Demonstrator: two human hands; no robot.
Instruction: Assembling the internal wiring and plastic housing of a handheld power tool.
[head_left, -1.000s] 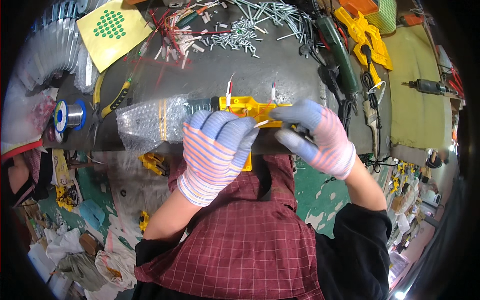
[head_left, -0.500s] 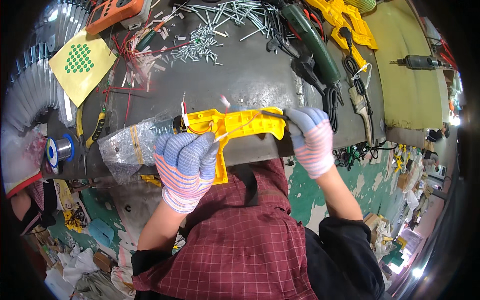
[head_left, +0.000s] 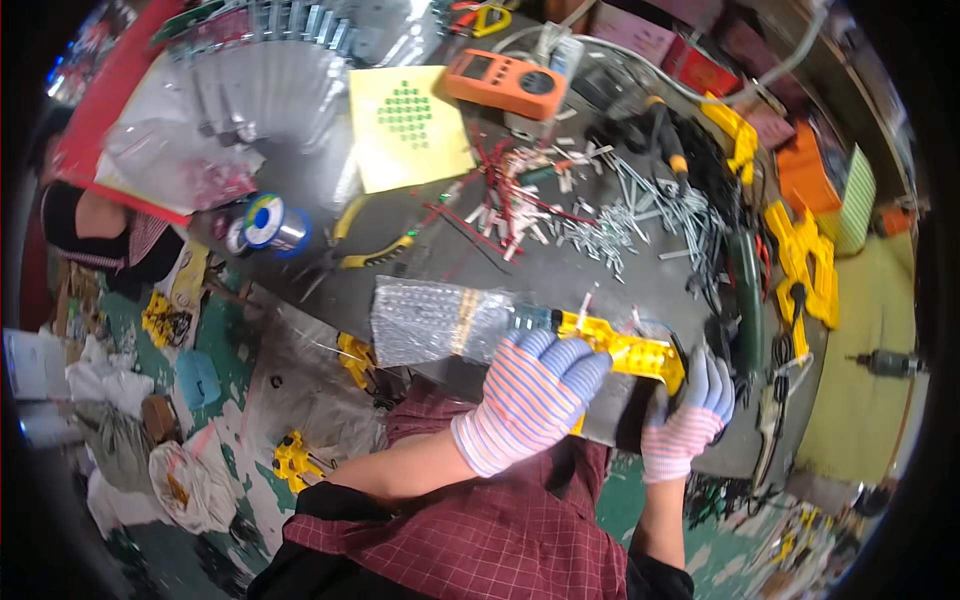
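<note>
A yellow plastic tool housing half [head_left: 645, 357] with a ribbed inside lies across my hands at the table's front edge. My left hand [head_left: 545, 400], in a striped knit glove, is closed around its left part, covering most of the handle. Short thin wires with white ends stand up from it. At its right end a black wire [head_left: 678, 350] bends downward to the fingers of my right hand [head_left: 690, 415], gloved alike, which look closed on it; blur hides the exact grip. Left of the housing, a bubble-wrapped piece with a yellow band [head_left: 430, 320] joins its dark front end.
Screws [head_left: 600, 232], white sleeves and red wires lie beyond. Pliers [head_left: 375, 250], a solder spool [head_left: 275, 225], a yellow sticker sheet [head_left: 410, 130] and an orange meter [head_left: 510, 82] are at left and back. A green power tool [head_left: 745, 300] and yellow housings [head_left: 805, 265] stand right.
The view has swung left, so the table appears shifted right. The black wire, straight out from the housing's end before, now curves down with my right hand. My left hand keeps its hold.
</note>
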